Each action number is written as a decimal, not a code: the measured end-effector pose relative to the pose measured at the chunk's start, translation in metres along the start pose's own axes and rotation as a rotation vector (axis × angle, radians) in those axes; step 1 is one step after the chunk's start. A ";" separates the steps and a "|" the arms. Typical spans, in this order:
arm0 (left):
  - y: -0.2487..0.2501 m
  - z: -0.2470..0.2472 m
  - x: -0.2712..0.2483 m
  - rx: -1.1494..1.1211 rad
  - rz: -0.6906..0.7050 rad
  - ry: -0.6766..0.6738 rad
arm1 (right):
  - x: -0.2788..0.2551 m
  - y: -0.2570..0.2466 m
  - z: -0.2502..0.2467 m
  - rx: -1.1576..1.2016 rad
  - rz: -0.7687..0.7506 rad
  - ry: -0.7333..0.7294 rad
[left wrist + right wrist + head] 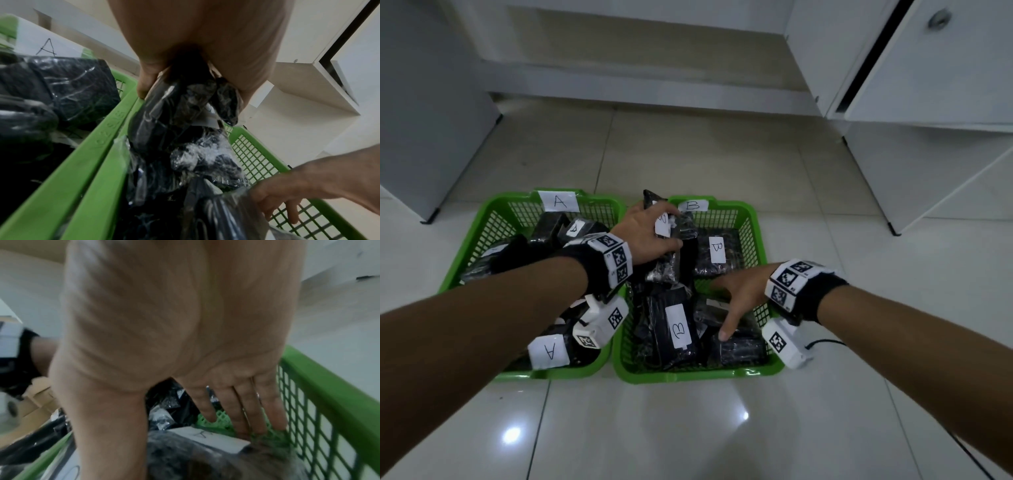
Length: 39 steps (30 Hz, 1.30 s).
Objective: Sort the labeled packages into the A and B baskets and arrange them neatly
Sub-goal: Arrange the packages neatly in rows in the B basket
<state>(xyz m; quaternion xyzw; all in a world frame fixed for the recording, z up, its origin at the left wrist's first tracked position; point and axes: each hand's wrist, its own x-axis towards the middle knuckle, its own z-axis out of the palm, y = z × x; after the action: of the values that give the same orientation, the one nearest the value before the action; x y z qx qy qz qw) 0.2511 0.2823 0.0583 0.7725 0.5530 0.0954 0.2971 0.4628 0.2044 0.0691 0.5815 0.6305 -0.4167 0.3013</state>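
Two green mesh baskets sit side by side on the floor, basket A (482, 219) on the left and basket B (753, 222) on the right, both holding black plastic-wrapped packages with white labels. My left hand (650, 233) reaches across into basket B and grips a black package (671, 253) (174, 113) with a white label, held upright at the basket's left wall. My right hand (736, 301) (236, 410) is inside basket B near the right wall, fingers straight, touching a package (739, 346) with a partly hidden label. Other B-labelled packages (678, 332) lie flat in basket B.
Basket A holds several A-labelled packages (549, 353). White cabinets (928, 85) stand to the right and a grey unit (421, 120) to the left. Glossy tiled floor (688, 428) surrounds the baskets. A black cable (825, 342) trails from the right wrist camera.
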 end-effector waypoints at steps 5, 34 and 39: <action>0.001 0.000 0.000 0.040 -0.012 -0.029 | -0.005 0.008 -0.001 0.125 -0.024 0.068; 0.006 0.000 -0.004 0.065 -0.008 0.006 | 0.003 -0.005 0.003 -0.525 -0.127 0.735; 0.006 0.001 -0.003 0.083 -0.007 0.013 | 0.018 0.011 0.004 -0.219 -0.128 0.793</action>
<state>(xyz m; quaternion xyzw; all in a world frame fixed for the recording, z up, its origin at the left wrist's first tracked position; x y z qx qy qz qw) 0.2555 0.2777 0.0611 0.7817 0.5610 0.0763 0.2616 0.4702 0.2091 0.0500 0.6212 0.7730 -0.1088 0.0687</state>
